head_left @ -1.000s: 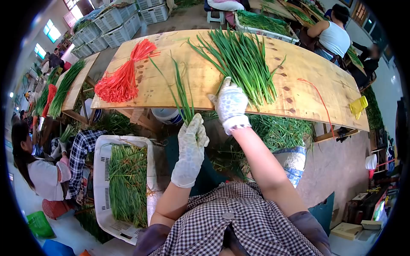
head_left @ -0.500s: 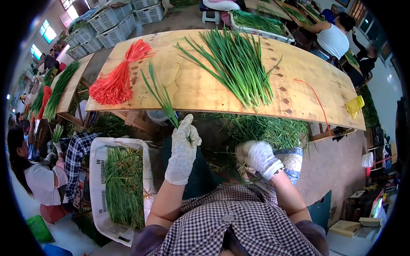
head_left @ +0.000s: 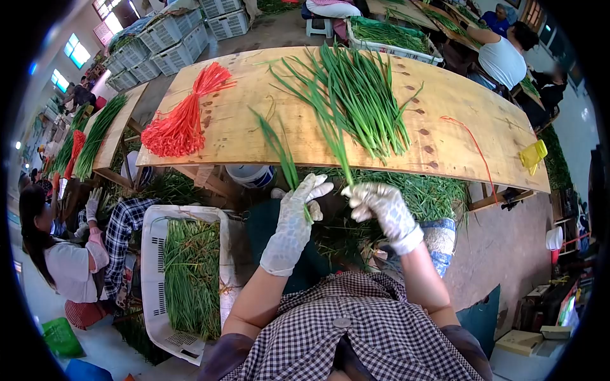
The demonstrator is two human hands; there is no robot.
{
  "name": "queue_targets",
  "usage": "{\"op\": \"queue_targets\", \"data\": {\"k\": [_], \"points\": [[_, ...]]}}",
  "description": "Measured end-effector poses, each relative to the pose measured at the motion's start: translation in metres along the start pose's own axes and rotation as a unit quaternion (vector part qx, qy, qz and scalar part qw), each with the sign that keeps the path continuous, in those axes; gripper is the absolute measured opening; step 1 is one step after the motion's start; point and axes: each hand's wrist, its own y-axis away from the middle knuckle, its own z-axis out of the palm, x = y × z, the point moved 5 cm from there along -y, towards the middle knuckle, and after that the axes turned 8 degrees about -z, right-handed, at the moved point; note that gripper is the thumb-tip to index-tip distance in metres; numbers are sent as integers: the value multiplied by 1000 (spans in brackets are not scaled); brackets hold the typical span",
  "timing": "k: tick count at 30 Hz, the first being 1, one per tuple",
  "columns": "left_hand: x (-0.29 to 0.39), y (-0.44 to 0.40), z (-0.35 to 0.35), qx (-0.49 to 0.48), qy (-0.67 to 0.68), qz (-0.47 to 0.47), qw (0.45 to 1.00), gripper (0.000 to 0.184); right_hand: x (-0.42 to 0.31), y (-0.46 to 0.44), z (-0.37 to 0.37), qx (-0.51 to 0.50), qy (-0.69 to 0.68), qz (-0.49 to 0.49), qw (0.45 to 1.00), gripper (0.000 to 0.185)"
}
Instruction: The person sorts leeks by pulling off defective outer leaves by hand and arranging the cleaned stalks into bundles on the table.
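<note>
My gloved left hand (head_left: 293,219) is closed around a few green stalks (head_left: 286,159), whose leaves point up over the near table edge. To its right, my gloved right hand (head_left: 383,209) pinches the pale lower end of another thin green bunch (head_left: 335,143), its leaves reaching up across the table. Behind it a large pile of green stalks (head_left: 368,95) lies on the wooden table (head_left: 248,76). Red ties (head_left: 181,124) lie bundled at the table's left part. One loose red strand (head_left: 475,143) hangs over the front edge on the right.
A white crate of greens (head_left: 149,286) stands at lower left, beside a seated person (head_left: 70,267). A yellow object (head_left: 533,154) sits at the table's right end. Under the table are a bucket (head_left: 251,176) and loose greens (head_left: 432,193). Other people sit at upper right.
My right hand has left the pile, dipped below the table edge, then risen, and now holds a thin green bunch. My left hand has shifted slightly right, still gripping its stalks.
</note>
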Motion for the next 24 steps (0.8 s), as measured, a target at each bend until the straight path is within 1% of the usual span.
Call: {"op": "queue_targets", "data": {"k": [1,3,4,5,7,8,9,10,11,12,13,14,15,17,18,19,21,23,24], "points": [[-3,-3,1,1,1,-3,1000,40,12,7,3,-14,-26,14,999,26],[-7,-9,8,-44,-19,23,999,38,27,19,10,-40,-52,34,997,26],[-11,-11,10,-49,-1,2,999,35,39,20,9,-76,-91,44,992,28],[-15,-11,11,-46,4,-30,999,30,41,24,9,-75,-93,45,992,28],[-18,-7,10,-11,-18,-17,1000,25,42,25,11,-54,-111,41,991,30],[-21,-6,11,-12,-20,-16,1000,25,37,22,13,-19,-62,30,997,30],[-23,-3,9,22,-57,0,998,20,35,19,13,28,-1,-11,1000,28],[-24,-2,8,57,-93,17,994,15,43,14,9,40,-14,-33,999,27],[-26,-2,8,57,-94,16,994,15,47,10,8,52,-27,-55,997,26],[-25,-1,7,74,-63,35,995,14,49,12,7,52,-29,-54,997,26],[-23,-1,6,91,-33,55,994,15,51,14,6,53,-63,-30,996,25],[-19,2,8,97,-5,66,993,21,53,16,6,55,-97,-6,994,24],[-21,2,8,96,-6,67,993,21,54,18,3,55,-97,-6,994,24],[-32,3,4,99,-55,31,993,19,61,22,-4,-2,17,40,999,23],[-42,-1,-1,94,-65,19,993,18,60,23,-9,-8,84,25,996,22],[-53,-3,-4,94,-45,13,994,16,54,23,-17,-32,168,38,985,21],[-55,0,-3,130,-18,36,991,14,58,31,-23,-84,151,84,981,20],[-25,-7,-13,122,11,99,987,13,72,50,-26,-109,86,96,986,20],[-13,-8,-12,89,46,94,991,13,82,53,-32,-149,207,145,956,21]]}}
